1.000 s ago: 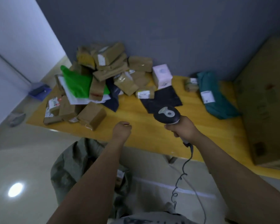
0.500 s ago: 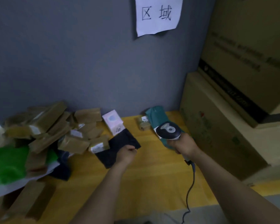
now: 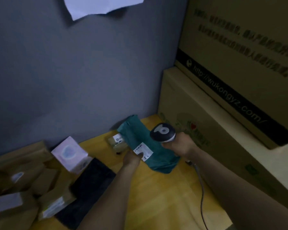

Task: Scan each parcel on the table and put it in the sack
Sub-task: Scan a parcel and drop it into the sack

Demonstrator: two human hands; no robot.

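Lying at the far right corner of the table, just beside the stacked cartons, the teal parcel runs its long axis from the wall diagonally toward the near right edge, straight ahead of both hands. The left hand is nearer its white label: it pinches the parcel's left edge, thumb on the label's corner. The right hand is wrapped round the scanner, held just above the parcel's right side, so the label sits between the 2 hands and the aim probably needs swinging left onto it. 0.5 s ago the left hand gripped the black mailer; it has since crossed right to the teal parcel, while the scanner stayed over it. No sack is in view.
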